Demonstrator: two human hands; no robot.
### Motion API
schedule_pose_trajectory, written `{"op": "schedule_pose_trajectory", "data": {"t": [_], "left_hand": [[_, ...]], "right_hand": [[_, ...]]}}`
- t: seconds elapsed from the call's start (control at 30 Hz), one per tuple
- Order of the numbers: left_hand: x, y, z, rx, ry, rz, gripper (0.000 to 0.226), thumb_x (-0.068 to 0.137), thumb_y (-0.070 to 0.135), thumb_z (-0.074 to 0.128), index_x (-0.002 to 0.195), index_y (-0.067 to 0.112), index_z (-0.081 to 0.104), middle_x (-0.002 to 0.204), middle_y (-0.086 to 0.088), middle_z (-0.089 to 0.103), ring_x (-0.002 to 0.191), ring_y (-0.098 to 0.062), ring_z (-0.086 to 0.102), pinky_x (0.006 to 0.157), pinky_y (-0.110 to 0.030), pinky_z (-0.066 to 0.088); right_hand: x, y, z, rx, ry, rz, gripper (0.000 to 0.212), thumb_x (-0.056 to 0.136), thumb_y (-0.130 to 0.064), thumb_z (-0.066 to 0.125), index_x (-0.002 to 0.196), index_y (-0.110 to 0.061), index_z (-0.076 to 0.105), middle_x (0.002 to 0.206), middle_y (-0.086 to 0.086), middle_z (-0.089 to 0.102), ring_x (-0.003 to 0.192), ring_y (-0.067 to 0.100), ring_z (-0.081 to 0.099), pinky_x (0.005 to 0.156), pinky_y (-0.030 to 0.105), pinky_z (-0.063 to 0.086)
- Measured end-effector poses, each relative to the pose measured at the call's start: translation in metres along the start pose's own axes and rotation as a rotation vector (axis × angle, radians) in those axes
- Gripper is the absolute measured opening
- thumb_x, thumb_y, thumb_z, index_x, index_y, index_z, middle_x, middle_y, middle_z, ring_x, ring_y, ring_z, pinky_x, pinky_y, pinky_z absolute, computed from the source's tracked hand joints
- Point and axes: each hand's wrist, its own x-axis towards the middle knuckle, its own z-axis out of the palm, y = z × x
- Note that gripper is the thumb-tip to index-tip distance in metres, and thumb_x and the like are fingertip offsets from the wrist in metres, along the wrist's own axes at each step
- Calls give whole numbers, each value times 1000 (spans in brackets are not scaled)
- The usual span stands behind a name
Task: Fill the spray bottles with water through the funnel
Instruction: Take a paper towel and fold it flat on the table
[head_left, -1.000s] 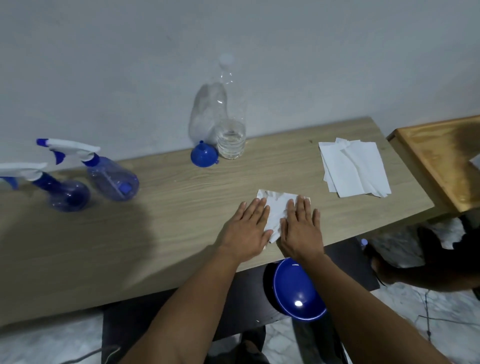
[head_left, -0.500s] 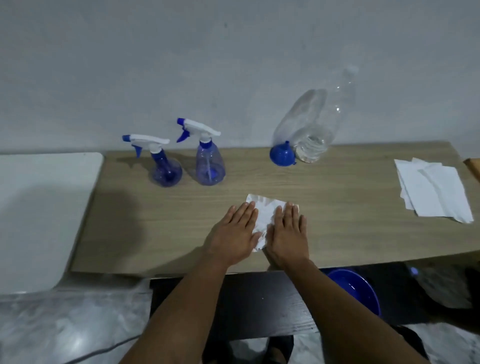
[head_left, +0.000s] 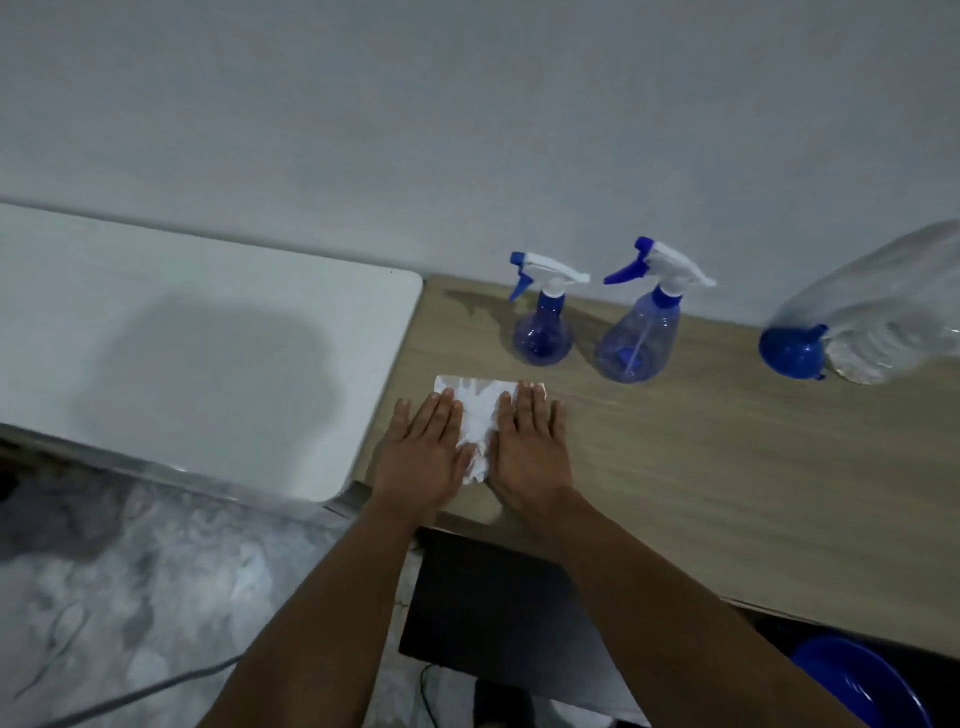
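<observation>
- both hands, left hand (head_left: 422, 457) and right hand (head_left: 530, 449), lie flat with straight fingers pressing one white tissue (head_left: 480, 408) on the wooden table (head_left: 727, 493).
- partly hidden: tissue under palms; clear water bottle (head_left: 883, 317) blurred, cut at frame edge.
- count: two spray bottles (head_left: 543, 325) (head_left: 641, 332) upright behind the tissue; one blue funnel (head_left: 792, 353) touching the water bottle.
- one blue basin (head_left: 862, 680) cut off below the table.

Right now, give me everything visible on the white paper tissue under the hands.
The white paper tissue is a thin, crumpled, roughly rectangular sheet lying flat on the light wooden table near its left end, in front of the two blue spray bottles without touching them. The left hand and right hand press on it side by side, palms down with fingers straight, covering its sides and near part. Its far edge and a central strip show between the hands. Whether it is wet cannot be told.
</observation>
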Motion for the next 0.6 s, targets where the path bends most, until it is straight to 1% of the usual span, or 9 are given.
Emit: {"op": "schedule_pose_trajectory", "data": {"t": [0.1, 0.17, 0.27, 0.33, 0.37, 0.43, 0.5, 0.57, 0.6], "left_hand": [[-15, -38, -3, 22, -13, -25, 74, 100, 53, 13, 150, 5, 40, 157, -14, 37, 148, -25, 32, 122, -54, 15], [-18, -49, -9, 30, -10, -28, 73, 99, 54, 17, 148, 7, 45, 156, -12, 41, 147, -24, 36, 122, -54, 14], [-23, -63, -21, 36, 96, -44, 60, 96, 52, 33, 133, 15, 61, 143, -8, 57, 131, -28, 52, 116, -54, 30], [-25, -70, -26, 20, 191, -63, 56, 94, 52, 38, 129, 17, 63, 134, -7, 62, 121, -30, 55, 105, -48, 40], [-25, -71, -25, 4, 225, -68, 57, 94, 53, 39, 132, 17, 60, 135, -7, 61, 122, -31, 54, 101, -46, 41], [-20, -70, -21, -31, 241, -68, 62, 95, 53, 39, 142, 15, 52, 145, -12, 53, 134, -33, 46, 106, -48, 39], [-16, -69, -16, -27, 136, -55, 68, 99, 54, 28, 152, 12, 37, 159, -14, 35, 149, -34, 27, 117, -55, 29], [-17, -66, -8, 14, -7, -31, 75, 99, 56, 9, 158, 12, 23, 166, -12, 18, 154, -31, 11, 121, -58, 15], [-21, -64, -3, 18, -47, -32, 76, 98, 55, 3, 158, 12, 19, 167, -12, 15, 154, -29, 9, 122, -58, 11]], "right_hand": [[20, -35, -4, -68, -47, -145, 69, 110, -42, 18, 167, -8, -1, 174, 19, -11, 161, 37, -13, 129, 59, -7], [24, -46, -8, -33, -24, -218, 64, 112, -38, 24, 167, -11, 7, 176, 14, 2, 163, 30, -4, 129, 58, -3], [19, -49, -20, 137, 96, -190, 63, 109, -41, 27, 165, -15, 24, 174, 7, 22, 162, 26, 13, 129, 56, 11], [13, -49, -26, 207, 191, -166, 70, 101, -49, 21, 161, -17, 35, 170, 8, 31, 159, 29, 22, 126, 57, 19], [11, -50, -26, 202, 202, -169, 74, 98, -52, 18, 161, -17, 37, 170, 9, 31, 159, 31, 23, 126, 58, 20], [11, -54, -22, 152, 150, -167, 74, 101, -53, 20, 164, -15, 29, 173, 13, 21, 161, 35, 14, 126, 61, 17], [13, -59, -14, 75, 48, -166, 71, 106, -50, 26, 167, -15, 15, 176, 13, 4, 163, 34, -2, 127, 64, 7], [14, -61, -6, -7, -19, -185, 70, 109, -47, 25, 168, -14, 7, 176, 13, -6, 163, 33, -9, 126, 66, 0], [12, -61, -3, -30, -31, -192, 69, 110, -45, 24, 168, -13, 5, 176, 13, -7, 162, 33, -10, 126, 67, -1]]}}
